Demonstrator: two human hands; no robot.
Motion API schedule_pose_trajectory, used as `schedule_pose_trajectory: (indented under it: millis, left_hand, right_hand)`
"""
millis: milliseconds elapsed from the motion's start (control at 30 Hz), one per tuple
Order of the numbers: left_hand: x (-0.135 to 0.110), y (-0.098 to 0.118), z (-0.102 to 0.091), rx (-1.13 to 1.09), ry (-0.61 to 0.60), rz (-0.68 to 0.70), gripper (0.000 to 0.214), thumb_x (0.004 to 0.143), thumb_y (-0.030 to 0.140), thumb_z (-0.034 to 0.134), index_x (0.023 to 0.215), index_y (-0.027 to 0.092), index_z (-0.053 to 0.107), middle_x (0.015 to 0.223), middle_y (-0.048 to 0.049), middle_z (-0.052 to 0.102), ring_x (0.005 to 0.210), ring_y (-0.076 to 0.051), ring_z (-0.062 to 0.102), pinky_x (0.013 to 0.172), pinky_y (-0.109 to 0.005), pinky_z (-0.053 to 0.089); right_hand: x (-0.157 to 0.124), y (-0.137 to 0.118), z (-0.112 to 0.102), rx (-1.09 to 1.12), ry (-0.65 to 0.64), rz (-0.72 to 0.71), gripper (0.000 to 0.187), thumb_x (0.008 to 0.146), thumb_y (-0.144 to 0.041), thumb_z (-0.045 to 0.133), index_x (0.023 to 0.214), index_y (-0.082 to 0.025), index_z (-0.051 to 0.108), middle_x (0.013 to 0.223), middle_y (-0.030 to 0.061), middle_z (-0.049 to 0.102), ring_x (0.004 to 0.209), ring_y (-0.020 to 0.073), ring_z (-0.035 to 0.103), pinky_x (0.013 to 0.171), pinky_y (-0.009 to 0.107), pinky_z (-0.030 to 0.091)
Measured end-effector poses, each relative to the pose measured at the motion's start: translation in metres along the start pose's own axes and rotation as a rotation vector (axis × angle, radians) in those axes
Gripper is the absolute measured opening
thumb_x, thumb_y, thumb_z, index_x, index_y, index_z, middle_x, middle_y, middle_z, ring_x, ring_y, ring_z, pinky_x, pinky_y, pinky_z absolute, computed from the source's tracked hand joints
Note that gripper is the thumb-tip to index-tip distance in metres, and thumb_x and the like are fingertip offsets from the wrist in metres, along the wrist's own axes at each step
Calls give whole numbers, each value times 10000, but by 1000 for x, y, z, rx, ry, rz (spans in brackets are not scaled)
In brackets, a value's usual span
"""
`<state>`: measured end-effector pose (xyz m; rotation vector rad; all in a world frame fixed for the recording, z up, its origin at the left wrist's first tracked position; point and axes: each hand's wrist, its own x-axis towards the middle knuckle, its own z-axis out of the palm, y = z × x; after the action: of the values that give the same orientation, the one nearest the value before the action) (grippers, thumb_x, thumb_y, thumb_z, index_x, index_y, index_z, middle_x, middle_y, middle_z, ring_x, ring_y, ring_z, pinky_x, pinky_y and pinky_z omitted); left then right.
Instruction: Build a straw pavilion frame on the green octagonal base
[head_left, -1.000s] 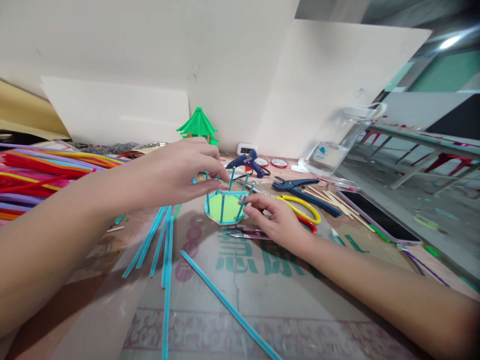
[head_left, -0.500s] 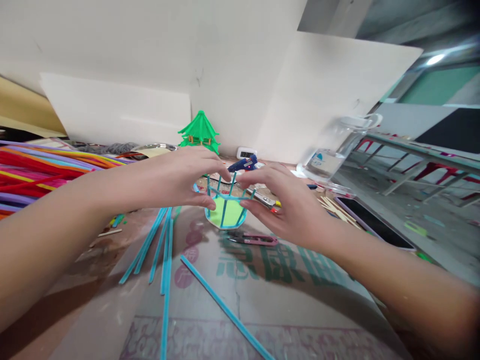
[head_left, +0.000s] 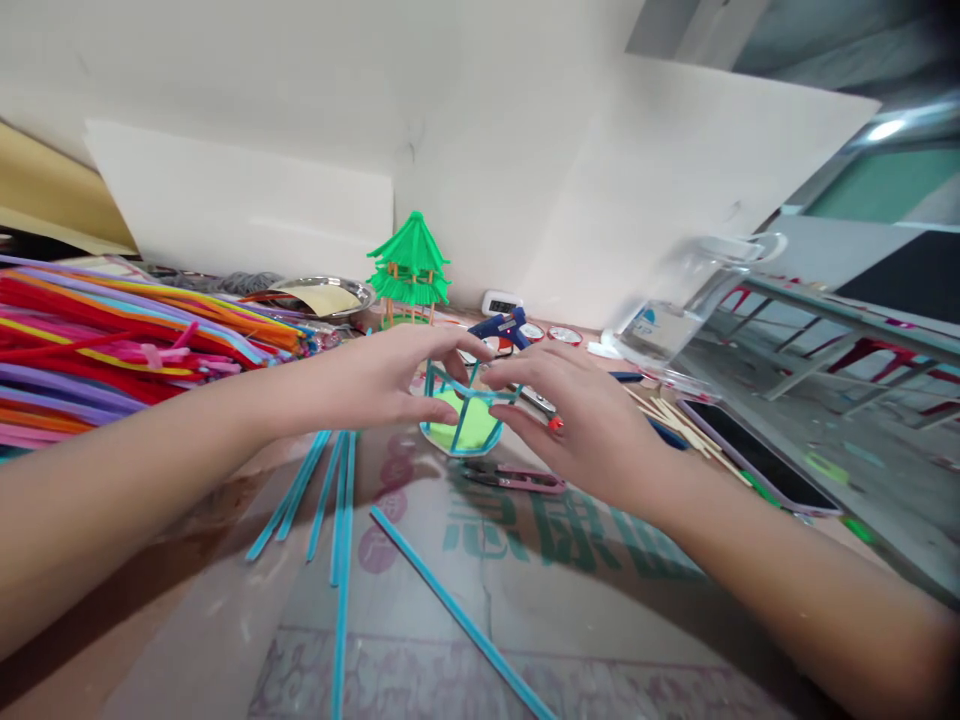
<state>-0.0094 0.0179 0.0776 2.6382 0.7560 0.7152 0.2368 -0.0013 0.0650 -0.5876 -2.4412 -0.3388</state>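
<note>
A small basket-like frame of blue pipe-cleaner strips stands on the sheeted table, with upright posts around a yellow-green base. A blue ring runs along the tops of the posts. My left hand curves round its left side, thumb and index finger at the ring. From the right, my right hand pinches at the ring's other edge. The fingers partly hide where they touch it. Just in front of the frame lies a pair of pink-handled thread snips.
Loose blue strips lie at front left, and one strip lies nearer me. Colourful pipe cleaners are heaped at left. Behind stand a green pagoda model, a glue gun and a clear jug. A phone lies right.
The blue ring has risen relative to the posts, whose tips stood above it before. Both hands stay around the frame. The whole view has shifted slightly.
</note>
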Motion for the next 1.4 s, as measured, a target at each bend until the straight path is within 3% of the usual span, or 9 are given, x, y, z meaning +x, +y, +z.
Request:
schedule_pose_trajectory:
  millis: [233, 367, 567, 800, 1267, 1400]
  left_hand:
    - [2, -4, 9, -65, 75, 37, 555, 864, 197, 668, 1395, 216, 507, 1161, -64, 690, 1004, -176, 669, 801, -259, 503]
    - [2, -5, 12, -48, 97, 65, 528, 874, 193, 660, 1381, 213, 514, 1135, -51, 699, 986, -167, 672, 861, -274, 495]
    - [2, -5, 14, -65, 87, 45, 539, 872, 189, 660, 1387, 211, 502, 1211, -65, 674, 1006, -161, 668, 818, -247, 500]
    - [2, -5, 14, -64, 99, 47, 519, 874, 227, 659, 1373, 225, 517, 1132, -56, 707, 1001, -181, 676, 895, -312, 506]
    - [2, -3, 14, -58, 94, 20, 515, 881, 229, 649, 1381, 207, 527, 1182, -62, 702, 999, -166, 677, 884, -274, 496]
    - [2, -3, 15, -50, 97, 24, 507, 883, 225, 650, 1377, 215, 534, 1115, -43, 716, 972, -162, 678, 872, -268, 496]
  right_hand:
    - [1, -4, 8, -118, 50, -125, 188, 982, -133, 518, 1147, -181, 594, 970, 79, 699, 923, 217, 586, 850, 373, 480]
    - [1, -5, 10, -138, 67, -119, 177, 988, -136, 504, 1120, -188, 610, 938, 72, 698, 903, 212, 590, 835, 366, 473]
    - [0, -6, 12, -121, 71, -108, 141, 985, -133, 511, 1057, -178, 623, 914, 71, 694, 890, 209, 579, 831, 362, 476]
    - [3, -8, 12, -77, 81, -87, 179, 994, -144, 488, 1052, -193, 650, 931, 75, 706, 888, 209, 601, 814, 369, 493]
    - [4, -8, 14, -32, 85, -38, 179, 1003, -171, 495, 1011, -186, 673, 928, 82, 721, 879, 210, 603, 804, 373, 496]
    - [4, -7, 13, -34, 80, -40, 170, 1003, -170, 498, 1020, -190, 666, 958, 85, 725, 894, 214, 608, 813, 373, 500]
